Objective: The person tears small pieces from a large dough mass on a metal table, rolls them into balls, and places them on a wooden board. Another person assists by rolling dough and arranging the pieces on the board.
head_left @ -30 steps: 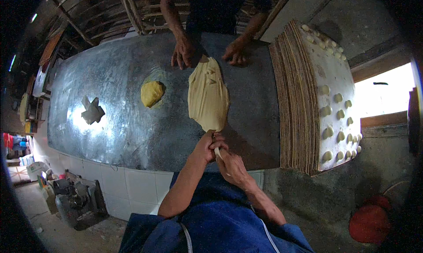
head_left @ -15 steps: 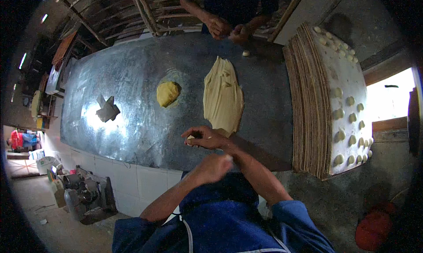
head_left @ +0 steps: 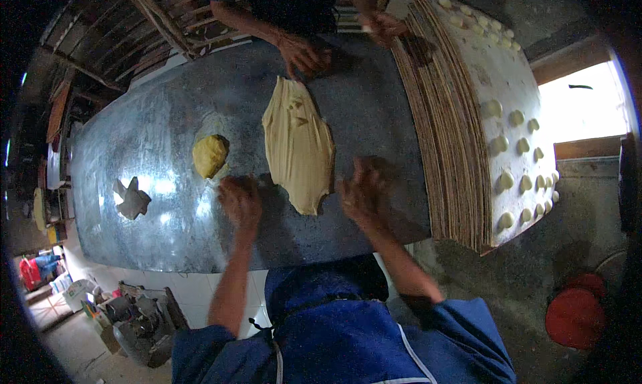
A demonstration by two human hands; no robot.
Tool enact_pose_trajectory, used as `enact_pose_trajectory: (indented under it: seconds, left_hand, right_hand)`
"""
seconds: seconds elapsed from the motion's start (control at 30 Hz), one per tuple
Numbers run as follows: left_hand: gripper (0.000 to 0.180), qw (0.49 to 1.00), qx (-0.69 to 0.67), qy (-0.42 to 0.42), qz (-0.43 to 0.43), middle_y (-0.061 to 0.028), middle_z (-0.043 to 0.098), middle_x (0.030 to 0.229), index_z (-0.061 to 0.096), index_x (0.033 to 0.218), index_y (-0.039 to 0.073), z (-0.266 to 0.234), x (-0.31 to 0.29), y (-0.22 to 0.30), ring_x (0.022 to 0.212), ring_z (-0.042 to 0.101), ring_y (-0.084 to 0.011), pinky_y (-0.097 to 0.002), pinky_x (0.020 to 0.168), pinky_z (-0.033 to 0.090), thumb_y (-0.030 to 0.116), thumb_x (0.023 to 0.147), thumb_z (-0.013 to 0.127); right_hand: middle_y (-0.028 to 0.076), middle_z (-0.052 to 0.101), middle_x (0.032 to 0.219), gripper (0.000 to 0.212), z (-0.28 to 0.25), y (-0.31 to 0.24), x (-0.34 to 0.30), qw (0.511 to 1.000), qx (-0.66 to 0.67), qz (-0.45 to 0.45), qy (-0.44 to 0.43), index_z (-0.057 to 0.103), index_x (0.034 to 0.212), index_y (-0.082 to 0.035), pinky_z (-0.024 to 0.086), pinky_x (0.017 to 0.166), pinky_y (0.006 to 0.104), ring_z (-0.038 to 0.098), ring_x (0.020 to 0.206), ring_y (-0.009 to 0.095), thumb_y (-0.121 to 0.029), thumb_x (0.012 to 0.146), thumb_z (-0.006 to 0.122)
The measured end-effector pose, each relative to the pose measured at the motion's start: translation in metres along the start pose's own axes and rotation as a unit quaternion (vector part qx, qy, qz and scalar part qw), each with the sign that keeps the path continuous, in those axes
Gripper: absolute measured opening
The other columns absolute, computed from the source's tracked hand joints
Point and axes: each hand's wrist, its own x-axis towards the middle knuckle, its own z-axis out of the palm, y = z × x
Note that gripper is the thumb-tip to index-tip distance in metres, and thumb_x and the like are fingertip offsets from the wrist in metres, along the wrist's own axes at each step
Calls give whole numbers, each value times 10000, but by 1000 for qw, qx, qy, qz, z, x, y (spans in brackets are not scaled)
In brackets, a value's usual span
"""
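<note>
A long, pale sheet of dough (head_left: 299,150) lies stretched on the dark metal table, with folds along its length and small bits on its far part. Left of it rests a rounded yellow lump (head_left: 210,157). My left hand (head_left: 241,202) is just below and right of that lump, its fingertips close to it; blur hides whether they touch or hold anything. Over the table, right of the dough's near end, my right hand (head_left: 364,191) is smeared by motion, so its grip is unclear. Neither hand visibly touches the dough sheet.
Across the table a co-worker's hand (head_left: 304,55) is at the dough's far tip; their other hand (head_left: 384,28) is by a tall stack of boards (head_left: 445,130) topped with small dough balls. A crumpled grey piece (head_left: 132,198) lies left. A red stool (head_left: 576,310) stands lower right.
My hands, close together with a small pale piece in the right one's fingers, have parted to either side of the dough sheet. The co-worker's hands have also separated. The view has shifted.
</note>
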Motion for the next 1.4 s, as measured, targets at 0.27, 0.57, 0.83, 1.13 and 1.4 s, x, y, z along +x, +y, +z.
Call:
enact_pose_trajectory:
  seconds: [0.27, 0.57, 0.83, 1.13, 1.4]
  left_hand:
    - [235, 993, -30, -78, 78, -231, 535, 942, 526, 1080, -71, 1, -59, -16, 902, 525, -438, -529, 845, 424, 80, 926, 621]
    - [257, 989, -91, -75, 90, -244, 520, 974, 503, 1124, -59, 12, -96, -41, 902, 525, -426, -527, 810, 431, 58, 925, 616]
    - [190, 993, -43, -66, 90, -237, 528, 990, 494, 1055, -36, 11, -77, 12, 904, 535, -446, -530, 781, 447, 30, 918, 608]
    - [166, 998, -34, -54, 23, -263, 538, 1033, 526, 1006, -44, 13, -59, 17, 958, 553, -454, -509, 845, 464, 34, 909, 635]
    - [163, 994, 72, -83, 14, -259, 549, 1123, 559, 1023, -45, -7, -57, -33, 1061, 545, -432, -537, 900, 463, 91, 952, 615]
  right_hand:
    - [175, 539, 916, 371, 51, 65, -54, 969, 178, -168, 17, 446, 1150, -3, 437, 781, 492, 533, 813, 357, -115, 896, 693]
    - [146, 488, 812, 354, 24, 90, -47, 940, 282, -45, -189, 430, 1068, 1, 408, 693, 473, 482, 685, 297, -158, 912, 705]
    - [140, 513, 838, 415, 79, 60, -40, 951, 187, -223, 107, 439, 1158, 21, 411, 623, 436, 490, 668, 278, -80, 883, 733]
    - [153, 585, 863, 302, 27, 50, -7, 970, 6, -212, 115, 539, 1025, -12, 480, 692, 439, 588, 745, 300, -185, 872, 734]
    - [114, 576, 727, 253, 10, 81, 12, 975, 106, -193, 23, 596, 859, -27, 493, 660, 455, 605, 688, 290, -265, 939, 626]
